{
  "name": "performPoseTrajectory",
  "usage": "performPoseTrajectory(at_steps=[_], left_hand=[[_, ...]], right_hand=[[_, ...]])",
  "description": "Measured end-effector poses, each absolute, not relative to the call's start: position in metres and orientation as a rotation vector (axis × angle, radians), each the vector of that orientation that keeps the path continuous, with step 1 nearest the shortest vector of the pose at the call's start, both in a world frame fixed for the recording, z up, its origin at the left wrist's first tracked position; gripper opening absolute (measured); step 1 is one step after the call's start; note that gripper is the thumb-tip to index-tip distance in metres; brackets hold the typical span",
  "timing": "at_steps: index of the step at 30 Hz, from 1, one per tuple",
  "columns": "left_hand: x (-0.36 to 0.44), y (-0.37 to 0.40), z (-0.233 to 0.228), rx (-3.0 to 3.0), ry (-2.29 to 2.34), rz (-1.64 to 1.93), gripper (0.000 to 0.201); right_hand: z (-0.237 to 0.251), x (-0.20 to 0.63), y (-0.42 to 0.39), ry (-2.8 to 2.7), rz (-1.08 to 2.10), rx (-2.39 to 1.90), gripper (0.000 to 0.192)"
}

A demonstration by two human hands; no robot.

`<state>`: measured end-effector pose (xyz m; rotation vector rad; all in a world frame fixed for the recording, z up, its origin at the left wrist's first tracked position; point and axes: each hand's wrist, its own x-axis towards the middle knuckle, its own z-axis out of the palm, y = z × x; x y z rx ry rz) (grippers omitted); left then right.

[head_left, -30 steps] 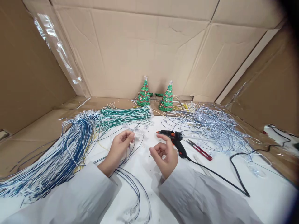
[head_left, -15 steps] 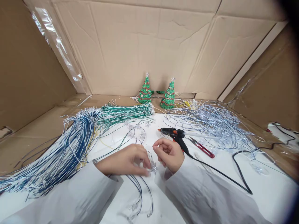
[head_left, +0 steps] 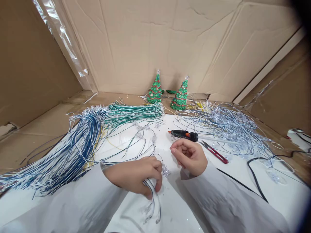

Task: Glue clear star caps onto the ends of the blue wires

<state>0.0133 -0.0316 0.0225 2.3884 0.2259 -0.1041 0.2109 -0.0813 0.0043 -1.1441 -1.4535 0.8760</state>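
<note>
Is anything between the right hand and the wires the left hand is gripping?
Nothing visible does. The right hand hovers loosely curled beside the left hand, which grips the wires; only bare white tabletop and a small clear star lie between.

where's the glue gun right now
In the head view, the glue gun lies on the white table just beyond the right hand, left of the red scissors.

My left hand [head_left: 136,174] covered the part of the wire loop [head_left: 153,197] it gripped, so I couldn't see how many strands. Glue gun [head_left: 184,134] handle was hidden behind my right hand [head_left: 190,155]; whether that hand pinched anything, couldn't tell. Blue wire bundle [head_left: 60,161] ran off the left edge. Black cable [head_left: 257,181] was cut off at right; top-right corner was dark, vignetted.
</note>
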Motion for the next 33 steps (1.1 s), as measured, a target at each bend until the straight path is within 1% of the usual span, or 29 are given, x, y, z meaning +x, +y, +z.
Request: performPoseTrajectory(at_steps=[2,7,12,17,20,22,24,26,29,31,33], left_hand=[[0.018,-0.036,0.02,2.41,0.213,-0.097,0.011],[0.021,-0.041,0.019,2.443,0.278,-0.063,0.019],[0.017,-0.034,0.027,2.256,0.388,-0.038,0.019],[0.01,-0.027,0.029,2.098,0.436,-0.111,0.012],[0.009,-0.027,0.027,2.078,0.427,-0.113,0.005],[0.009,-0.028,0.028,2.032,0.434,-0.082,0.003],[0.009,-0.027,0.029,1.969,0.462,-0.025,0.01],[0.008,-0.025,0.029,1.908,0.473,0.042,0.018],[0.008,-0.022,0.029,1.825,0.475,0.178,0.02],[0.009,-0.022,0.03,1.764,0.516,0.271,0.021],[0.01,-0.021,0.031,1.723,0.553,0.341,0.026]], right_hand=[[0.003,0.213,-0.084,-1.492,0.709,-1.133,0.01],[-0.002,0.214,-0.09,-1.611,0.273,-1.057,0.004],[-0.002,0.22,-0.092,-1.548,-0.054,-1.08,0.012],[-0.001,0.234,-0.089,-1.447,-0.298,-1.181,0.011],[-0.003,0.24,-0.083,-1.426,-0.34,-1.179,0.011],[-0.004,0.242,-0.078,-1.265,-0.335,-1.131,0.008],[-0.002,0.243,-0.072,-0.969,-0.329,-1.055,0.008],[0.001,0.246,-0.067,-0.701,-0.321,-1.019,0.012],[0.002,0.259,-0.059,-0.547,-0.258,-1.166,0.014],[-0.004,0.27,-0.054,-0.51,-0.173,-1.336,0.014],[-0.015,0.278,-0.048,-0.53,-0.078,-1.488,0.018]])
